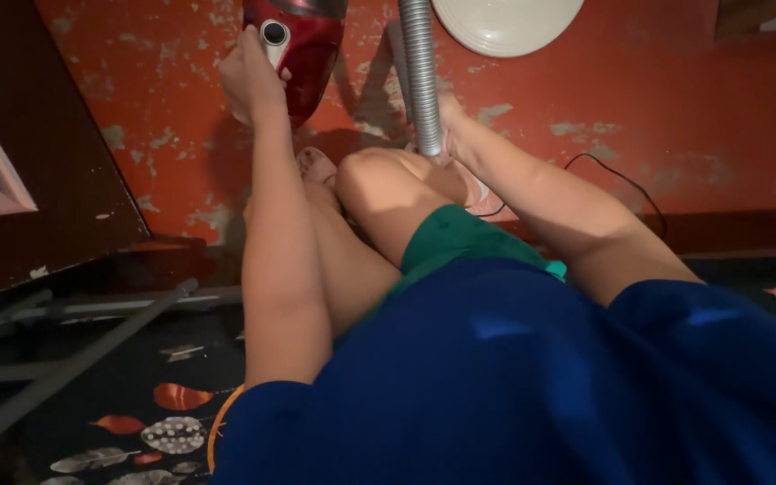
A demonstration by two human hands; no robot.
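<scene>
floor point(675, 108): red, paint flaking in pale patches, running under everything. one red vacuum point(303, 49) sitting at the top edge; one left hand point(249, 76) resting on it by the white handle, fingers curling over the body. one grey ribbed hose point(421, 76) standing upright; one right hand point(451, 135) wrapping it low down, fingers mostly hidden. one white plate point(505, 22), one black cord point(621, 180), one dark door point(38, 144), one patterned mat point(136, 413) lying nearby.

Bare red painted floor point(675, 117) open at 2 o'clock. Red vacuum cleaner body point(303, 54) blocks 11 o'clock, grey ribbed hose point(420, 72) and round white plate point(505, 22) block 12. Thin black cord point(626, 180) crosses at 3. Dark wooden door point(38, 162) walls off 9 o'clock.
</scene>
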